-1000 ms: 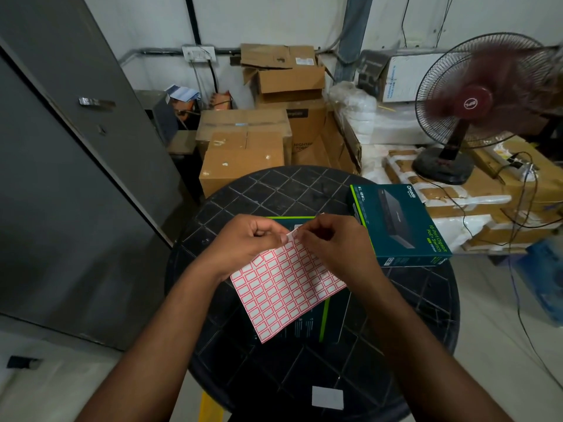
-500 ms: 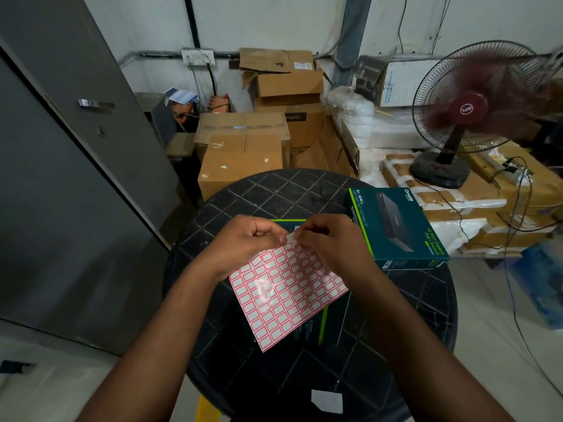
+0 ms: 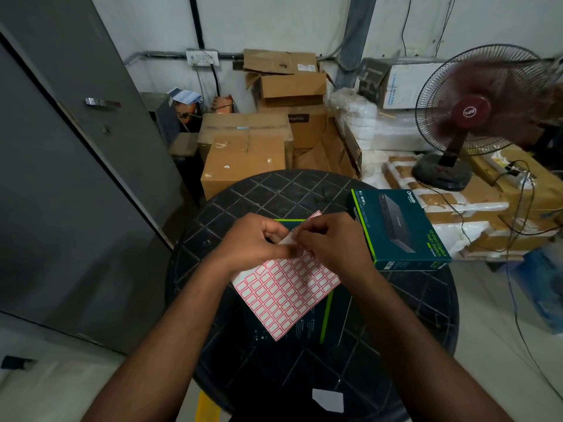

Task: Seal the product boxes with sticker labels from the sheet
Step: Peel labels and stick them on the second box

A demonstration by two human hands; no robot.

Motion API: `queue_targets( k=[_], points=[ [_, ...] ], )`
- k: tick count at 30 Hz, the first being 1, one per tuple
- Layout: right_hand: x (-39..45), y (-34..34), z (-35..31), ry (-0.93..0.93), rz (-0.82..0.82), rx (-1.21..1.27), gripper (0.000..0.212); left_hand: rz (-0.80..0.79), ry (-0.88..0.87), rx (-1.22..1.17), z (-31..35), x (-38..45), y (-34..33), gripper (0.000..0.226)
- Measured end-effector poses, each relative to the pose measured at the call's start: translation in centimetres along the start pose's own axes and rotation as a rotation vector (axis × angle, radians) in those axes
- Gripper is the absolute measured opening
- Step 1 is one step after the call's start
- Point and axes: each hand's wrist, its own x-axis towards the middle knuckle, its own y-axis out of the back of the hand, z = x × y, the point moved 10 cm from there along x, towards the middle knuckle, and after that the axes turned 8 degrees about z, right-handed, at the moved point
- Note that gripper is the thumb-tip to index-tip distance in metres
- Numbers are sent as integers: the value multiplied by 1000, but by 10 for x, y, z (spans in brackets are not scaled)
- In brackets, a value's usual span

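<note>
Left hand (image 3: 253, 239) pinches sticker sheet (image 3: 286, 287), right hand (image 3: 332, 242) pinches curled corner. Risk: label tears or folds onto itself if yanked.

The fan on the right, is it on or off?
On. The fan's blades show only as a reddish blur inside the wire guard, while the guard, hub and stand look sharp.

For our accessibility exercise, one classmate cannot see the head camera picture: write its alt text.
Two hands work a sheet of red-bordered sticker labels over a dark product box on a round black table: the left hand holds the sheet's top edge, the right hand pinches at a label there. A second teal box lies to the right, near a running fan.
</note>
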Motion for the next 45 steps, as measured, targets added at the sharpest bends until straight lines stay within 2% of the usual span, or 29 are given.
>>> queue_targets(
  k=[4, 12, 26, 29, 33, 35, 39, 45],
  points=[
    [-1, -3, 3, -30, -19, 23, 11, 52, 1, 45, -2, 1, 2, 7],
    [0, -10, 11, -93, -100, 103, 14, 11, 52, 47, -5, -2, 2, 6],
    [4, -13, 5, -30, -225, 168, 24, -3, 105, 38, -8, 2, 3, 3],
    [5, -10, 3, 4, -256, 201, 21, -9, 115, 21, -8, 2, 2, 3],
    [13, 8, -3, 143, -224, 192, 21, -13, 108, -2, -8, 5, 3, 2],
    [14, 14, -2, 198, -264, 185, 18, -18, 96, -14, -7, 5, 3, 3],
    [13, 15, 25, 66, -345, 199, 11, -48, 111, -64, -8, 6, 1, 2],
    [8, 29, 24, 153, -113, 116, 13, -25, 107, -32, -7, 11, 2, 4]
  ],
)
